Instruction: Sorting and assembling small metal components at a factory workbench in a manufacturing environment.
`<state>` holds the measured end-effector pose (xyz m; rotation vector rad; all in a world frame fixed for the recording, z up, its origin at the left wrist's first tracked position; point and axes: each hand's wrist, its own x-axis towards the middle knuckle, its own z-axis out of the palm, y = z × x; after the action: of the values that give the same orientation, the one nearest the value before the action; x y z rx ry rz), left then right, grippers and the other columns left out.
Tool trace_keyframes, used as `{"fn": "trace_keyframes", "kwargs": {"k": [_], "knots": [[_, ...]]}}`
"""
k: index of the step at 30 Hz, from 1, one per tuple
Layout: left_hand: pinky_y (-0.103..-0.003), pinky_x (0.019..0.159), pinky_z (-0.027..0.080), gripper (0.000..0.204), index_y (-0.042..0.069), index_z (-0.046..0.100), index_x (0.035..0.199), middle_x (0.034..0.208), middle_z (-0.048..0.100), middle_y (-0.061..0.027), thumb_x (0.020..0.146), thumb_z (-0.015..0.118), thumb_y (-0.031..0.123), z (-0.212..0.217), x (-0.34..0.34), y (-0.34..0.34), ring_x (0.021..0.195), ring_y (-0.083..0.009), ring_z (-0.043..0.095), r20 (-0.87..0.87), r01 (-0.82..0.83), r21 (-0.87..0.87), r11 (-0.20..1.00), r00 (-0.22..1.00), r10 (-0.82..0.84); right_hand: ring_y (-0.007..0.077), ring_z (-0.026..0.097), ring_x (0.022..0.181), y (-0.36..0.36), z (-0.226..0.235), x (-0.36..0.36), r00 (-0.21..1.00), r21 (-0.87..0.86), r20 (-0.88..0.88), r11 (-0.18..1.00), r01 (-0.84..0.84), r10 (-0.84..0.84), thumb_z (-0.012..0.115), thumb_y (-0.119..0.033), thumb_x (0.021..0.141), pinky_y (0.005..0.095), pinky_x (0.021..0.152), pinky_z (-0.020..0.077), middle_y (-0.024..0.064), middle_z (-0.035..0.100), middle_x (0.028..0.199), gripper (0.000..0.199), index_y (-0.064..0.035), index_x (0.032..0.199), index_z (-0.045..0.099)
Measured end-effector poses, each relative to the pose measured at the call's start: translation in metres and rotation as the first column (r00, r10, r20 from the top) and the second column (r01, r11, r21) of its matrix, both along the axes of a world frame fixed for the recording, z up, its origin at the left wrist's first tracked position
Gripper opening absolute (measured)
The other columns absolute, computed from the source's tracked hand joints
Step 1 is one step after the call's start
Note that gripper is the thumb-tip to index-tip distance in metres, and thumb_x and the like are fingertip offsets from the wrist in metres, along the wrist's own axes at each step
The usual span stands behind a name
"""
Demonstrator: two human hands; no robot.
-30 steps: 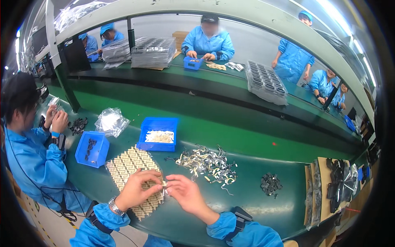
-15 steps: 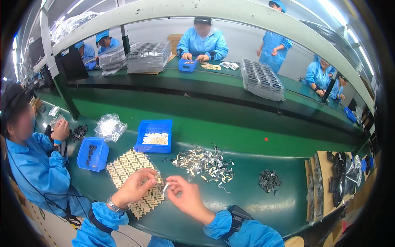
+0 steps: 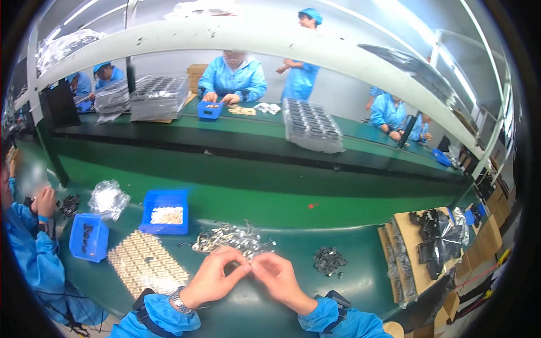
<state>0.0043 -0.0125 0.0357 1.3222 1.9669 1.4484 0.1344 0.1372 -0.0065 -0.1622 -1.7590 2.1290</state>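
Observation:
My left hand point(image 3: 217, 275) and my right hand point(image 3: 278, 277) meet fingertip to fingertip above the green table, thumbs and forefingers closed in a pinch. Something small and pale seems to sit between them, too small to name. Just behind my fingers lies a loose heap of small silver, black and cream strips point(image 3: 230, 235). To the left of my left hand is a flat sheet of cream pieces in a woven-looking pattern point(image 3: 141, 256), its near end shiny, with a dark gap near its middle.
Behind the sheet stands a blue bin point(image 3: 147, 225) of pale pieces; left of it, another blue bin point(image 3: 101, 239) and a clear plastic bag point(image 3: 109, 198). Black parts point(image 3: 328, 261) lie right. Cardboard sheets with black parts point(image 3: 403, 225) stand far right. A co-worker point(image 3: 28, 236) sits left.
My view has swung to the right. Both hands have left the sheet for the bare table in front of the heap, and their fingertips have come together; the silvery strip at my right fingers no longer shows.

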Motion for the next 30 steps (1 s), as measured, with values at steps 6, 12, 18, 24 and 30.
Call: {"fn": "trace_keyframes", "kwargs": {"k": [6, 12, 18, 24, 30], "knots": [[-0.035, 0.072, 0.053, 0.018, 0.003, 0.071, 0.097, 0.093, 0.069, -0.01, 0.093, 0.073, 0.021, -0.025, 0.004, 0.018, 0.082, -0.0254, 0.066, -0.01, 0.058, 0.074, 0.996, 0.998, -0.058, 0.0104, 0.061, 0.075, 0.02, 0.0, 0.016, 0.967, 0.638, -0.016, 0.741, 0.207, -0.256, 0.068, -0.011, 0.097, 0.0268, 0.066, 0.0495, 0.0055, 0.065, 0.089, 0.012, -0.0027, 0.105, 0.065], [-0.039, 0.076, 0.054, 0.01, 0.007, 0.072, 0.091, 0.088, 0.071, -0.0075, 0.088, 0.076, 0.015, -0.043, 0.012, 0.012, 0.084, -0.0294, 0.068, -0.144, 0.079, 0.069, 0.994, 0.987, -0.068, 0.034, 0.069, 0.087, 0.018, -0.002, 0.024, 0.978, 0.803, 0.054, 0.59, 0.078, -0.202, 0.071, -0.012, 0.092, 0.0395, 0.077, 0.0556, 0.0128, 0.069, 0.095, 0.013, -0.0048, 0.102, 0.065], [-0.038, 0.074, 0.054, 0.008, 0.007, 0.069, 0.086, 0.085, 0.07, -0.0068, 0.083, 0.076, 0.009, -0.04, 0.007, 0.015, 0.081, -0.0284, 0.068, -0.187, 0.067, 0.093, 0.993, 0.981, -0.049, 0.0339, 0.067, 0.084, 0.022, 0.003, 0.02, 0.985, 0.824, 0.053, 0.565, 0.048, -0.162, 0.071, -0.011, 0.091, 0.0401, 0.074, 0.0544, 0.0115, 0.067, 0.092, 0.012, -0.0055, 0.099, 0.063], [-0.036, 0.072, 0.053, 0.006, 0.005, 0.073, 0.082, 0.082, 0.073, -0.008, 0.081, 0.077, 0.008, -0.039, 0.004, 0.018, 0.077, -0.0259, 0.068, -0.043, -0.005, 0.08, 0.997, 0.999, 0.009, 0.0177, 0.066, 0.065, 0.015, 0.01, 0.016, 0.949, 0.765, 0.054, 0.624, 0.16, -0.309, 0.078, -0.003, 0.086, 0.032, 0.056, 0.0521, 0.0077, 0.07, 0.087, 0.013, -0.004, 0.097, 0.071], [-0.035, 0.071, 0.053, 0.005, 0.005, 0.073, 0.084, 0.081, 0.071, -0.007, 0.08, 0.076, 0.007, -0.039, 0.006, 0.014, 0.075, -0.0242, 0.069, 0.002, -0.025, 0.08, 0.996, 1.0, 0.025, 0.0144, 0.068, 0.063, 0.008, 0.009, 0.016, 0.949, 0.793, -0.035, 0.569, 0.216, -0.312, 0.08, -0.003, 0.082, 0.027, 0.055, 0.0538, 0.0073, 0.076, 0.088, 0.016, -0.0055, 0.097, 0.078]]}}
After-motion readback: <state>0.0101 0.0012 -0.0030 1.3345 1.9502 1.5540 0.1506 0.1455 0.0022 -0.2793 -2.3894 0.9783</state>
